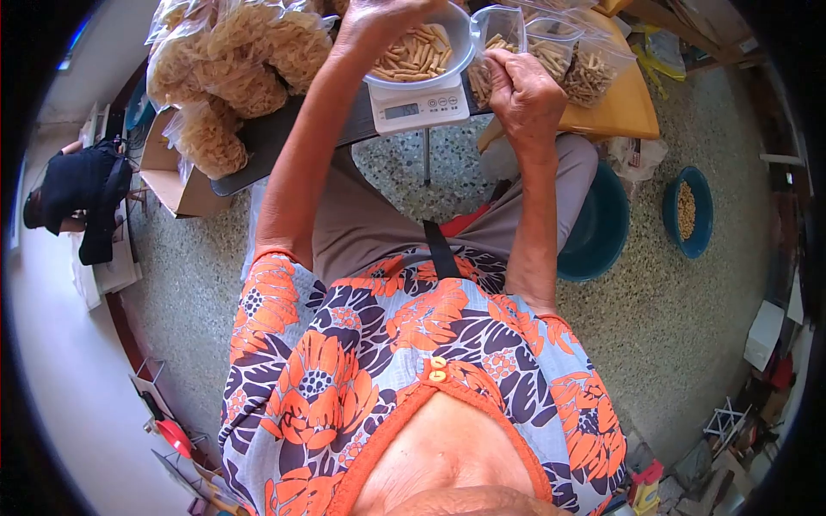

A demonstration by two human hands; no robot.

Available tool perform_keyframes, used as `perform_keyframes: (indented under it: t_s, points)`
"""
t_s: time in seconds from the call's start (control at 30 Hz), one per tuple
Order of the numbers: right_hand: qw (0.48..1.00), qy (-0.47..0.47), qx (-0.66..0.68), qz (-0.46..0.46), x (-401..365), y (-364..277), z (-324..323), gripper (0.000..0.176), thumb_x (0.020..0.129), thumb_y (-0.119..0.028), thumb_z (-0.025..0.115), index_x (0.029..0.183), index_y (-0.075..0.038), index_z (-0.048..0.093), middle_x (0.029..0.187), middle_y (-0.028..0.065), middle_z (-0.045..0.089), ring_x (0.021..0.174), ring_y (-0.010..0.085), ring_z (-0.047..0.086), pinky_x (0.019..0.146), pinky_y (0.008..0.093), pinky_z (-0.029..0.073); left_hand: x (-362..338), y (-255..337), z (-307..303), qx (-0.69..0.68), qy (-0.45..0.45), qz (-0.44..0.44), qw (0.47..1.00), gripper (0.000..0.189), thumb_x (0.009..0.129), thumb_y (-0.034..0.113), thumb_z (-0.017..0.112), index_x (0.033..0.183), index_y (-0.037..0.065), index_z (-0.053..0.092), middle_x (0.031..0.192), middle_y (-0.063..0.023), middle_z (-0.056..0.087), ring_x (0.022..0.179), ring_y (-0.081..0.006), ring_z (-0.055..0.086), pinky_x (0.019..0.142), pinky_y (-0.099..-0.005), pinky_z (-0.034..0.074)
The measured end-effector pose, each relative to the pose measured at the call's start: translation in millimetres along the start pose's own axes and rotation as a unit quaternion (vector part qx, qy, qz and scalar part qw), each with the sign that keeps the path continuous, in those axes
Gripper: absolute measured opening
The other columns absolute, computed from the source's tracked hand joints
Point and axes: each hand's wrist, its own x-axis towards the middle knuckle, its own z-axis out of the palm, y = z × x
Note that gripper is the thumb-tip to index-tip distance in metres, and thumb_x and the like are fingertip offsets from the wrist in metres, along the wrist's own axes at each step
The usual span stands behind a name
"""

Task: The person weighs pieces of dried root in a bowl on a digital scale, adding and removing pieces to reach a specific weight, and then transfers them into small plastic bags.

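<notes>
A clear plastic bag (502, 24) with short brown sticks in it is pinched at its near edge by my right hand (525, 95), whose fingers are closed. At the top edge of the view, my left hand (387, 12) reaches over the rim of a white bowl (465, 52); its fingers are mostly hidden. Brown stick-shaped pieces (417, 56) lie inside the bowl. Under the bowl is a white digital scale (422, 110) with a lit display. Beyond my right hand stand more clear bags of sticks (590, 76).
Large bags of pale, flaky food (232, 60) are piled on the dark board at left, above a cardboard box (163, 172). A wooden stool top (632, 116) supports the bags at right. On the floor are a teal basin (602, 232) and a smaller teal bowl (701, 228) holding tan pieces.
</notes>
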Motion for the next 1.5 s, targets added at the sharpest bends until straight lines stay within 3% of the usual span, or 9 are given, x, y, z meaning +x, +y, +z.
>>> perform_keyframes:
  t_s: [0.2,0.27,0.33,0.37,0.57,0.67,1.03,1.23,1.5]
  points:
    - [1.0,-0.009,-0.005,0.008,-1,0,0,0.013,0.088,-0.014,0.078,0.1,-0.008,0.078,0.093,0.0115,0.076,0.082,0.0307,0.075,0.072,0.0382,0.06,-11,-1,-35,0.387,-0.111,0.014,0.915,0.007,0.08,0.002,0.071,0.085,0.001,0.075,0.073,-0.003,0.07,0.067,-0.0094,0.064,0.06,-0.03,0.052]
    - [1.0,-0.012,-0.005,0.005,-1,2,1,0.014,0.089,-0.014,0.078,0.101,-0.008,0.079,0.093,0.0115,0.076,0.083,0.0303,0.075,0.073,0.038,0.06,-15,-6,-37,0.342,-0.13,-0.042,0.93,0.008,0.078,0.002,0.071,0.084,0.002,0.075,0.071,-0.0064,0.07,0.066,-0.0171,0.066,0.061,-0.0364,0.052]
    - [1.0,-0.017,-0.007,0.002,-2,3,1,0.014,0.089,-0.014,0.078,0.101,-0.008,0.079,0.093,0.0116,0.076,0.083,0.03,0.075,0.073,0.0378,0.06,-13,-11,-35,0.519,-0.177,0.103,0.83,0.012,0.077,0.005,0.072,0.087,0.002,0.076,0.076,-0.0116,0.071,0.075,-0.0291,0.069,0.069,-0.0423,0.054]
    - [1.0,-0.021,-0.01,0.005,-2,3,0,0.014,0.089,-0.014,0.078,0.101,-0.008,0.079,0.093,0.0117,0.076,0.083,0.0298,0.075,0.073,0.0375,0.06,-13,-11,-33,0.528,-0.195,0.092,0.821,0.011,0.077,0.006,0.072,0.087,0.004,0.076,0.082,-0.0145,0.071,0.087,-0.0366,0.068,0.078,-0.0466,0.054]
    - [0.999,-0.031,-0.009,0.018,0,-1,-3,0.013,0.089,-0.013,0.077,0.101,-0.007,0.079,0.093,0.011,0.076,0.082,0.0292,0.075,0.073,0.0369,0.06,-6,-17,-40,0.499,-0.107,0.177,0.841,0.008,0.082,0.008,0.072,0.089,0.005,0.075,0.09,-0.0138,0.07,0.09,-0.0354,0.069,0.081,-0.0474,0.054]
    - [0.999,-0.035,-0.016,0.013,-1,-1,-3,0.013,0.089,-0.012,0.077,0.101,-0.008,0.079,0.092,0.0105,0.076,0.081,0.0292,0.075,0.073,0.0369,0.06,-4,-2,-41,0.562,-0.063,0.135,0.813,0.012,0.085,0.012,0.075,0.095,0.006,0.077,0.096,-0.0146,0.071,0.093,-0.0352,0.069,0.081,-0.0452,0.055]
    - [0.999,-0.045,-0.017,0.02,0,-4,-4,0.013,0.089,-0.011,0.077,0.101,-0.009,0.078,0.091,0.0102,0.075,0.08,0.029,0.074,0.071,0.037,0.06,13,-53,-32,0.628,-0.065,0.203,0.749,0.011,0.079,0.013,0.072,0.084,0.005,0.077,0.095,-0.0156,0.073,0.094,-0.0338,0.072,0.078,-0.0433,0.059]
    - [0.999,-0.034,-0.01,0.013,-2,-1,-2,0.013,0.088,-0.011,0.078,0.101,-0.008,0.078,0.091,0.0107,0.075,0.08,0.0294,0.074,0.071,0.0368,0.06,12,-46,-22,0.711,-0.076,0.17,0.678,0.015,0.08,0.01,0.067,0.085,0.001,0.078,0.096,-0.0181,0.073,0.096,-0.0348,0.073,0.081,-0.0441,0.06]
    - [1.0,-0.027,-0.015,0.008,-2,0,-2,0.013,0.088,-0.013,0.079,0.1,-0.009,0.078,0.09,0.0103,0.075,0.078,0.0296,0.074,0.069,0.0377,0.059,13,-50,-20,0.727,-0.071,0.163,0.664,0.016,0.08,0.011,0.067,0.086,0.001,0.078,0.097,-0.019,0.073,0.097,-0.0358,0.073,0.081,-0.0449,0.06]
